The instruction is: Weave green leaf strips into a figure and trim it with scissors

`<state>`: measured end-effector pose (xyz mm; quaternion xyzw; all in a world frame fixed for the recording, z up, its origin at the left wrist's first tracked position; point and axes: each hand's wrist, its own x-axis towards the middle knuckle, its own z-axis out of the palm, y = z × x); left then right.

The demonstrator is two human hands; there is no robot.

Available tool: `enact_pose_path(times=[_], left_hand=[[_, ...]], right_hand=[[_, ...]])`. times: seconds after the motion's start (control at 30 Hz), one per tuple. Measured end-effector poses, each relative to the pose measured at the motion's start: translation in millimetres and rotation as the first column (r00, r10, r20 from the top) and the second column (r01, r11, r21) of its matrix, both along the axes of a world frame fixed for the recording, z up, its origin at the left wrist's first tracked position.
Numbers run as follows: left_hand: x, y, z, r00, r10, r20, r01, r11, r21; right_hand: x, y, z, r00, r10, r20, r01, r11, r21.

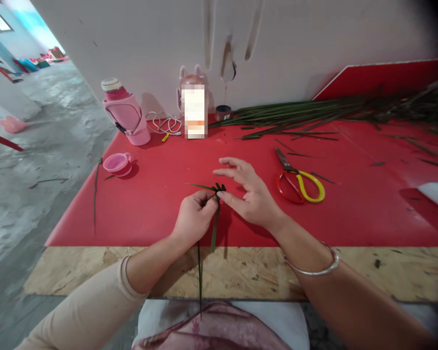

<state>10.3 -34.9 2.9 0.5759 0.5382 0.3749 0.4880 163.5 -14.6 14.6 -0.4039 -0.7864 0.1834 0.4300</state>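
head view: left hand [195, 216] pinches the folded leaf strip [219, 189]; right hand [250, 194], fingers spread, touches it from 3 o'clock. a slack pinch could unfold it.

The leaf strip [215, 231] is dark green on a red worktop [149, 214] edged with pale speckled chipboard [248, 274], the scissors [300, 186] have one red and one yellow handle, the bottle [127, 113] and cup [118, 164] are pink, the sleeve [87, 311] beige and the bangle [316, 269] silver.

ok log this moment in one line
left hand: pinching leaf strip | right hand: touching its fold, open | scissors: lying right of hands
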Motion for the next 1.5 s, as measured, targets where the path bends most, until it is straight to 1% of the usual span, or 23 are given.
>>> enact_pose_path(times=[0.07,0.17,0.27,0.33,0.43,0.5,0.57,0.63,0.7,0.77,0.83,0.9,0.97,1.03,1.2,1.3,1.5], left_hand=[[0,0,-1.6,1.0,0.001,-0.004,-0.001,1.0,-0.003],[-1,-1,-2.9,1.0,-0.006,-0.019,0.007,1.0,0.017],[-1,-2,-2.2,0.999,-0.011,-0.049,0.014,0.997,0.072],[-1,-3,-1.2,0.998,-0.016,-0.058,0.021,0.995,0.096],[0,-3,-0.2,0.998,-0.036,-0.043,0.041,0.994,0.104],[0,-3,-0.5,0.998,-0.053,-0.032,0.057,0.993,0.106],[0,-3,-1.4,0.997,-0.069,-0.029,0.072,0.992,0.1],[-1,-2,-2.6,0.996,-0.08,-0.03,0.082,0.993,0.083],[-1,-2,-3.6,0.996,-0.083,-0.025,0.085,0.994,0.065],[-1,-3,-3.8,0.997,-0.077,-0.019,0.078,0.995,0.061],[0,-3,-3.3,0.998,-0.068,-0.014,0.068,0.995,0.071],[0,-3,-2.3,0.998,-0.065,-0.007,0.065,0.995,0.076],[-1,-2,-0.8,0.998,-0.061,0.001,0.061,0.995,0.073],[-1,-2,0.7,0.998,-0.055,0.004,0.055,0.996,0.069],[-1,-1,1.9,0.998,-0.058,-0.003,0.058,0.996,0.067],[-1,-1,0.6,0.998,-0.062,0.006,0.062,0.996,0.071],[-2,-1,0.6,0.998,-0.06,0.005,0.06,0.996,0.069]], right_hand=[[1,-2,3.2,1.0,-0.012,-0.014,0.012,1.0,0.012],[1,-3,4.9,1.0,-0.001,0.007,0.001,1.0,0.018],[0,0,2.4,1.0,-0.001,0.027,0.001,1.0,-0.001],[-1,2,0.4,1.0,-0.002,-0.009,0.002,1.0,-0.031],[-3,4,-1.4,0.991,-0.017,-0.132,-0.002,0.99,-0.143],[-6,5,-2.4,0.975,-0.071,-0.21,0.015,0.966,-0.257],[-8,5,-3.9,0.963,-0.129,-0.236,0.036,0.931,-0.362],[-10,5,-5.7,0.961,-0.164,-0.22,0.066,0.916,-0.395],[-10,5,-7.0,0.964,-0.176,-0.2,0.1,0.936,-0.338],[-9,5,-7.0,0.973,-0.154,-0.174,0.111,0.966,-0.235],[-6,5,-5.9,0.989,-0.093,-0.112,0.075,0.985,-0.153],[-2,6,-4.0,0.999,-0.018,-0.029,0.014,0.994,-0.111],[3,6,-1.9,0.998,0.05,0.038,-0.047,0.995,-0.09],[7,5,0.4,0.993,0.093,0.071,-0.088,0.994,-0.069],[13,6,4.8,0.985,0.135,0.105,-0.128,0.99,-0.064],[13,6,5.2,0.979,0.143,0.143,-0.136,0.989,-0.061],[15,7,5.4,0.966,0.106,0.237,-0.107,0.994,-0.007]])
